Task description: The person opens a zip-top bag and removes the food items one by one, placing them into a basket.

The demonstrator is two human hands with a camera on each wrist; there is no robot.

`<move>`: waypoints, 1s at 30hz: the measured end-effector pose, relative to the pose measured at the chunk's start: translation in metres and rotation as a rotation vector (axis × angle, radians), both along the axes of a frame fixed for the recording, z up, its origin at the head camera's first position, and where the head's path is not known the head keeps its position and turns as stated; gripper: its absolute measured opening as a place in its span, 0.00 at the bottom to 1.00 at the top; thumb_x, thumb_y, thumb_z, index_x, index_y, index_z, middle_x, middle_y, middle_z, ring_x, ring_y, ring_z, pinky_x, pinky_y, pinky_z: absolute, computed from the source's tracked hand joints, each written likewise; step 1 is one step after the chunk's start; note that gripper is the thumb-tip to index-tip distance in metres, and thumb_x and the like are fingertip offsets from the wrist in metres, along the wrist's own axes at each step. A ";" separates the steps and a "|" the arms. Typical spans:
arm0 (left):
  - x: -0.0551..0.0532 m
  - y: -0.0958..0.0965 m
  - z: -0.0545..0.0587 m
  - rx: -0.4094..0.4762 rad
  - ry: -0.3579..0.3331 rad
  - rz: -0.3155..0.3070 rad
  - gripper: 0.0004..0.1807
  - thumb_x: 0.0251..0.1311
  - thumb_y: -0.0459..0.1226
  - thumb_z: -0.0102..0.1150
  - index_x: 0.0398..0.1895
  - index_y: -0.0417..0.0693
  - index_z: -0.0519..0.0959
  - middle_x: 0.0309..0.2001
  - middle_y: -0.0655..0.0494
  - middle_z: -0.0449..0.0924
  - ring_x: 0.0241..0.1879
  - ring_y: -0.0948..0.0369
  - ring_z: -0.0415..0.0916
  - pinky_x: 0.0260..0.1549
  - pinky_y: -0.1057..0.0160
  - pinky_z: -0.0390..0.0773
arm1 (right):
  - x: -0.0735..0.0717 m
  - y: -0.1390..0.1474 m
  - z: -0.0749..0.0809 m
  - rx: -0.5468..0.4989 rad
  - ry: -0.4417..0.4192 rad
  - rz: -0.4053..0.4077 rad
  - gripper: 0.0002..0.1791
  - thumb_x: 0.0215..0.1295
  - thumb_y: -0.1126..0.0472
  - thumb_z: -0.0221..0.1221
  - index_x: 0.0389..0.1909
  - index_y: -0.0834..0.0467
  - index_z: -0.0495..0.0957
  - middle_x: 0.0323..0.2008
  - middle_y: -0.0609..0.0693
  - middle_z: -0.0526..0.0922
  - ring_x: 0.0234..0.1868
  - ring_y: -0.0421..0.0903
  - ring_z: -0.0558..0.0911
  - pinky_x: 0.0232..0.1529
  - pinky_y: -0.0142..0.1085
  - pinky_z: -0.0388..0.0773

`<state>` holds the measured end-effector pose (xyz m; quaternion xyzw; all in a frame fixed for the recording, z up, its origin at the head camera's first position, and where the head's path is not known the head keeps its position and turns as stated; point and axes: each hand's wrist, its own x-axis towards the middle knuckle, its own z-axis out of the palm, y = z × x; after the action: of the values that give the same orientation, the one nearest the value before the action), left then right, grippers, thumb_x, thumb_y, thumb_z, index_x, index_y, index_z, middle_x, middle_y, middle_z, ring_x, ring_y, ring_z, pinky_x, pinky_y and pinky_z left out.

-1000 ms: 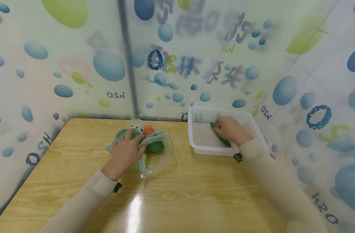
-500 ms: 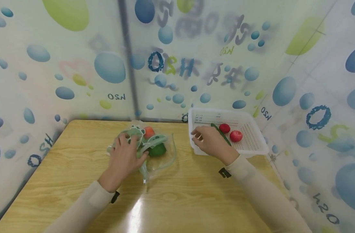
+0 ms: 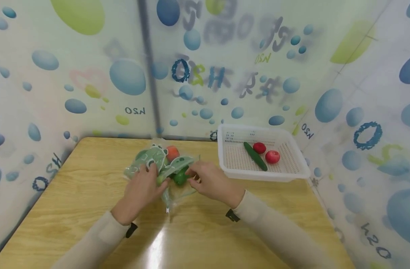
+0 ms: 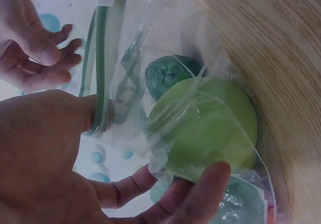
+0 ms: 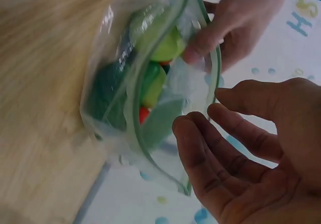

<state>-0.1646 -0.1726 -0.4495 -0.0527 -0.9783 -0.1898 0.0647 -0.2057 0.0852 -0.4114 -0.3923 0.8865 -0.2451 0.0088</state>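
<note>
Left of the middle of the table point(image 3: 198, 239), the bag point(image 3: 152, 155) has its mouth facing the right hand point(image 3: 216, 184)

From my seat far away, I begin on the left. The left hand point(image 3: 140, 192) holds the side of the bag. Its thumb is inside the mouth and its other fingers are outside, so I judge they are clamped on the bag's wall.

The bag lies on the table. As well as I can judge, its long way runs left to right. Its mouth, edged with a green strip point(image 5: 133, 98), points right. Inside I see a pale green round thing point(image 4: 210, 128) and a dark green thing point(image 3: 180, 178) near the mouth. I can't tell which way the dark one is longest.

Next comes the right hand, the nearer one to that mouth. The mouth and the dark green thing lie just left of its fingers. They are apart, bent a little, with nothing between them. I can't tell if one touches the strip.

Farthest right is a white basket point(image 3: 258, 176). A cucumber point(image 3: 255, 156) slants in it, from back left to front right, with two red round things point(image 3: 272, 157) on its right.
</note>
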 end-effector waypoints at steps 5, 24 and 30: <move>-0.002 0.000 0.003 0.042 -0.032 -0.028 0.21 0.78 0.44 0.72 0.50 0.34 0.76 0.43 0.33 0.79 0.32 0.48 0.77 0.28 0.49 0.80 | -0.002 -0.018 -0.018 0.069 -0.011 0.008 0.11 0.81 0.63 0.72 0.57 0.61 0.91 0.53 0.55 0.96 0.52 0.48 0.95 0.51 0.32 0.92; -0.009 -0.002 0.001 0.063 -0.018 -0.077 0.13 0.76 0.32 0.67 0.46 0.31 0.73 0.28 0.46 0.75 0.26 0.52 0.74 0.23 0.55 0.74 | -0.010 -0.046 -0.056 0.122 0.042 0.034 0.30 0.80 0.57 0.75 0.78 0.58 0.81 0.74 0.55 0.87 0.73 0.47 0.87 0.76 0.35 0.85; -0.012 0.000 -0.001 0.083 -0.028 -0.096 0.11 0.76 0.31 0.66 0.47 0.32 0.74 0.27 0.48 0.76 0.25 0.54 0.74 0.22 0.58 0.73 | -0.013 -0.047 -0.057 0.151 0.047 0.026 0.37 0.80 0.51 0.76 0.83 0.56 0.77 0.82 0.55 0.80 0.80 0.48 0.83 0.82 0.39 0.81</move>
<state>-0.1763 -0.1724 -0.4500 -0.0944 -0.9666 -0.2340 0.0438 -0.2185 0.0381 -0.4688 -0.4076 0.8973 -0.1682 0.0207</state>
